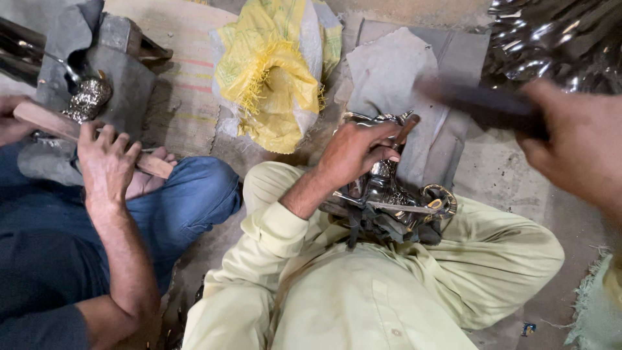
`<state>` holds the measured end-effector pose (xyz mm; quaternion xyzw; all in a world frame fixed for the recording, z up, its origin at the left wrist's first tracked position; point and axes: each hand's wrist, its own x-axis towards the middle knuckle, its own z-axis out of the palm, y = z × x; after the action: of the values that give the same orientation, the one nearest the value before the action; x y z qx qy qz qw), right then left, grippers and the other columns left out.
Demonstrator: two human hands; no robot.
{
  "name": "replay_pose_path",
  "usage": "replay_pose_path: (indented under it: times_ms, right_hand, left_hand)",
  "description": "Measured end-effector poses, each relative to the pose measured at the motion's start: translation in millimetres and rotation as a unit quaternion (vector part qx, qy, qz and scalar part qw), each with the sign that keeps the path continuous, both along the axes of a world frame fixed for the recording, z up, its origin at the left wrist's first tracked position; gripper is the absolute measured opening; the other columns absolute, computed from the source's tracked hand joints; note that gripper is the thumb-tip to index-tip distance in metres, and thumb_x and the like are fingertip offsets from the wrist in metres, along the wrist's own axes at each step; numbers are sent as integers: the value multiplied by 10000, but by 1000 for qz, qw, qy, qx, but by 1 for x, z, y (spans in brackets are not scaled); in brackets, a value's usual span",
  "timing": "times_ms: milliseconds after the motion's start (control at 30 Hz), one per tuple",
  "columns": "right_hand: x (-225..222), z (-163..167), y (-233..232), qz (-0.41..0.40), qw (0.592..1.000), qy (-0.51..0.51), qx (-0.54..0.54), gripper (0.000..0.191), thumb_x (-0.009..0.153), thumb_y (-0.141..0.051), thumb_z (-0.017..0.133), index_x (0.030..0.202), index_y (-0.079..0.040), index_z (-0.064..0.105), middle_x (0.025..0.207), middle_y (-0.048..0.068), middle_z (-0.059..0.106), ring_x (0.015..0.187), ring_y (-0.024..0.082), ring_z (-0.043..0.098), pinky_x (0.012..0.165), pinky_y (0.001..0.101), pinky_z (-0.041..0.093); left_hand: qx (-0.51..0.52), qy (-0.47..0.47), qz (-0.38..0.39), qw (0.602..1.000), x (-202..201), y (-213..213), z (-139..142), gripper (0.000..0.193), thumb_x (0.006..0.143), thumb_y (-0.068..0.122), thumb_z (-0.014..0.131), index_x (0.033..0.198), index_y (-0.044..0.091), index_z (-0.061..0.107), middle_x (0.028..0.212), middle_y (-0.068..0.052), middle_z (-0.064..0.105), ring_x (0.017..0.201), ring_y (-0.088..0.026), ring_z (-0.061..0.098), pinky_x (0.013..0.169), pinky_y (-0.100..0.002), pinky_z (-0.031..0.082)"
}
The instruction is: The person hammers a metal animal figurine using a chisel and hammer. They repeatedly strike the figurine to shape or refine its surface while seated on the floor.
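We are sitting cross-legged, steadying a silver pot (389, 191) in our lap. Our left hand (355, 150) is pressing down on it, fingers (382, 133) clamped over its top. Our right hand (576, 146) is gripping a dark, blurred tool (479, 104), fingers wrapped around it. Beside us, a co-worker's hand (107, 162) is holding a wooden stick (65, 129). Farther off, a yellow sack (275, 71) is lying on the floor.

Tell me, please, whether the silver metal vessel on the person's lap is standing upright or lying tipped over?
Tipped over: the silver vessel lies sideways across the lap, its round base facing right, steadied by the left hand.
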<state>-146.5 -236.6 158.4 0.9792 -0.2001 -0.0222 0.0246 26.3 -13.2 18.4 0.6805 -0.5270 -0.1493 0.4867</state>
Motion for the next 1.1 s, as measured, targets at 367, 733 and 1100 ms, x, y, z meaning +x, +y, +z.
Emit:
replay_pose_path:
  times_ms: [367,733,1100]
  right_hand:
    - [-51,-28,17,-14,986,-163,41,321,869,-8,780,1177,7,693,842,178,700,650,288,702,620,380,555]
    - [-46,-30,19,-55,995,-75,33,419,857,-154,789,1252,-88,664,887,126,713,775,295,723,706,412,558]
    - [-16,-49,-13,4,998,61,15,366,906,-352,744,1222,-183,666,739,61,726,624,251,716,630,406,549]
  left_hand:
    - [-16,-71,-111,991,16,-4,17,278,899,175,782,1122,95,636,850,-106,729,793,-355,714,672,-458,528]
    - [37,-92,-117,988,15,-8,22,291,872,200,789,1124,112,672,843,-71,759,776,-305,742,695,-435,546]
    - [-76,179,185,963,-27,10,-17,269,933,121,802,1114,42,619,904,-88,791,822,-120,770,723,-280,631]
